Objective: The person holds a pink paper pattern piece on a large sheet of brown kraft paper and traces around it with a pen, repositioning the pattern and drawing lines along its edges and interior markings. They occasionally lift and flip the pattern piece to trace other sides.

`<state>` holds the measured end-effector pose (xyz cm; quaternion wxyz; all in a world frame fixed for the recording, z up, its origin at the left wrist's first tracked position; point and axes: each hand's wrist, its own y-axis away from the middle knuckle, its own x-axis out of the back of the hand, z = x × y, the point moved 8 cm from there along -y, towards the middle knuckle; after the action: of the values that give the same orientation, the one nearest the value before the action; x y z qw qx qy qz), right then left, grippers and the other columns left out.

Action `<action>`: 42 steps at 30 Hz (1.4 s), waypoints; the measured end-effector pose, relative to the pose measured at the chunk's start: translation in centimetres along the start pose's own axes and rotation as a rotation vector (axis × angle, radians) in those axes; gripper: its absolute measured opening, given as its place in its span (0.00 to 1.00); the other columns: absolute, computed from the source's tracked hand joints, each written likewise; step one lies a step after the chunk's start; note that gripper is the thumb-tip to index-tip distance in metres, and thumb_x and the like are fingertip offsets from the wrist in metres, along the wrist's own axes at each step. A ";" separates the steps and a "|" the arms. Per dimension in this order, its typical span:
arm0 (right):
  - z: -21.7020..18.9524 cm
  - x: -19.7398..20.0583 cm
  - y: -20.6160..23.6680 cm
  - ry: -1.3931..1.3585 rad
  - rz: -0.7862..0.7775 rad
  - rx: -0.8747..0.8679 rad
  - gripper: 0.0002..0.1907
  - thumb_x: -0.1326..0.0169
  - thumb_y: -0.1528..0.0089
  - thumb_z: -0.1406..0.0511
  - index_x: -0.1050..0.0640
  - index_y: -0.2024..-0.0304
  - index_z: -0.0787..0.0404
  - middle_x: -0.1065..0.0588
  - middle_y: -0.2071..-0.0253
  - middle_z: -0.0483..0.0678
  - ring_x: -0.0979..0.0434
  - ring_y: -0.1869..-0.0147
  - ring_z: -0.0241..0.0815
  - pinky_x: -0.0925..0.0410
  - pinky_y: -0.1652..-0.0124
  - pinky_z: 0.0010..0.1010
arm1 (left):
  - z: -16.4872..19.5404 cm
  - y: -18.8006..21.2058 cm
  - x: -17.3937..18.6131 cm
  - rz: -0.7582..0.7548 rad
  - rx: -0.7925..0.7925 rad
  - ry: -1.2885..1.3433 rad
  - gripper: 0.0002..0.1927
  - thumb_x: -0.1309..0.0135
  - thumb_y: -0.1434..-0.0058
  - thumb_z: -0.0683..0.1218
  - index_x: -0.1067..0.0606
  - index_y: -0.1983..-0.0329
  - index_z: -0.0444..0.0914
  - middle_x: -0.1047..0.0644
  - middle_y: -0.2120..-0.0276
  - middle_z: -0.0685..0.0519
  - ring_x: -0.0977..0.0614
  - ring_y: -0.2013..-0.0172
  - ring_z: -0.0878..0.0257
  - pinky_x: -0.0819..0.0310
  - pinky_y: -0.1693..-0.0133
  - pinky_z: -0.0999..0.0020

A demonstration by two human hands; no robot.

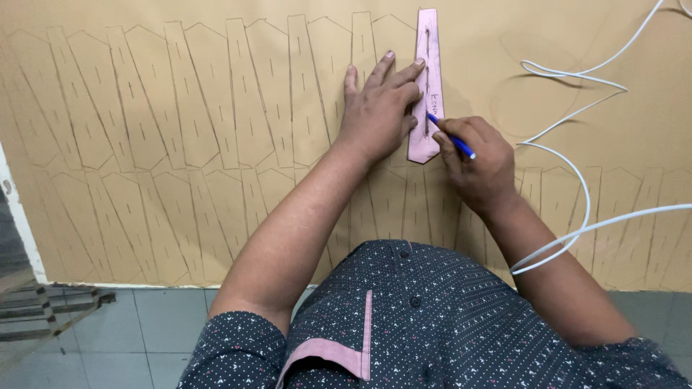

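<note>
Left hand flat, fingers spread, pressing pink template onto brown paper, right hand beside it, fingers pinching blue pen at template's edge.

One camera sits on the person's head. It looks straight down, close to the counter, with the person's own arms and chest low in view.

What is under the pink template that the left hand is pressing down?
The pink template lies flat on tan sheet material covered with traced outlines of the same shape. The left hand pins it; the right hand holds a blue pen. Any lines directly beneath it are hidden.
</note>
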<state>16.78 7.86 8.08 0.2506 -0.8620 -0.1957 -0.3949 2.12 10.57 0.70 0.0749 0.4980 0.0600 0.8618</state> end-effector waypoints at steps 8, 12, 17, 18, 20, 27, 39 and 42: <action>1.8 0.1 -0.5 -0.090 0.021 -0.087 0.06 0.39 0.29 0.68 0.20 0.54 0.65 0.21 0.59 0.53 0.18 0.59 0.47 0.27 0.58 0.33 | 0.1 0.1 0.3 0.007 -0.003 0.016 0.16 0.36 0.45 0.49 0.23 0.53 0.49 0.37 0.31 0.66 0.44 0.27 0.55 0.64 0.32 0.29; 4.6 -0.4 -2.2 -0.230 0.097 -0.172 0.07 0.40 0.27 0.68 0.20 0.49 0.66 0.21 0.57 0.52 0.19 0.58 0.43 0.26 0.56 0.32 | 0.2 0.2 0.6 0.037 -0.019 0.005 0.15 0.37 0.44 0.49 0.22 0.53 0.49 0.36 0.31 0.66 0.44 0.27 0.54 0.63 0.32 0.28; 4.5 -1.0 -3.6 -0.211 0.122 -0.091 0.07 0.40 0.27 0.69 0.21 0.48 0.66 0.21 0.55 0.53 0.18 0.56 0.45 0.26 0.55 0.33 | 0.0 0.1 0.2 0.000 0.001 0.021 0.14 0.37 0.44 0.49 0.22 0.54 0.50 0.36 0.30 0.67 0.44 0.27 0.55 0.64 0.32 0.28; 4.1 -1.0 -3.7 -0.167 0.128 -0.060 0.07 0.39 0.27 0.69 0.20 0.49 0.65 0.21 0.55 0.53 0.18 0.56 0.46 0.26 0.56 0.33 | -0.1 0.0 0.1 -0.003 0.007 0.019 0.14 0.37 0.44 0.49 0.22 0.54 0.50 0.36 0.30 0.67 0.44 0.27 0.55 0.64 0.32 0.28; 3.2 -0.9 -3.7 -0.091 0.118 0.000 0.06 0.39 0.28 0.69 0.21 0.50 0.65 0.21 0.56 0.53 0.18 0.56 0.48 0.27 0.56 0.34 | -0.1 0.1 0.1 0.012 -0.006 0.022 0.15 0.37 0.44 0.49 0.22 0.53 0.50 0.36 0.30 0.66 0.44 0.27 0.55 0.64 0.32 0.28; 3.9 -0.9 -4.9 -0.066 0.110 0.000 0.05 0.39 0.26 0.68 0.20 0.52 0.65 0.22 0.58 0.52 0.19 0.59 0.47 0.28 0.58 0.34 | 0.0 -0.1 0.3 0.035 -0.010 0.004 0.16 0.37 0.45 0.49 0.22 0.52 0.51 0.36 0.31 0.65 0.43 0.28 0.55 0.65 0.33 0.27; 5.5 -2.0 -7.8 -0.052 0.155 0.104 0.04 0.40 0.27 0.70 0.21 0.53 0.64 0.22 0.56 0.51 0.20 0.58 0.46 0.28 0.58 0.33 | 0.3 0.1 0.7 -0.028 0.011 0.008 0.15 0.37 0.45 0.49 0.21 0.54 0.52 0.37 0.30 0.66 0.44 0.27 0.55 0.64 0.32 0.28; 4.8 -1.8 -7.6 0.013 0.146 0.129 0.04 0.39 0.27 0.69 0.22 0.54 0.63 0.22 0.58 0.51 0.20 0.59 0.47 0.29 0.59 0.35 | 0.1 -0.1 0.4 -0.023 0.019 0.010 0.16 0.37 0.45 0.50 0.22 0.53 0.51 0.37 0.30 0.67 0.44 0.27 0.56 0.65 0.32 0.28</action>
<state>14.43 16.48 6.11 0.3349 -0.8535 -0.1557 -0.3675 1.98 10.76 1.07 0.0799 0.4938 0.0741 0.8627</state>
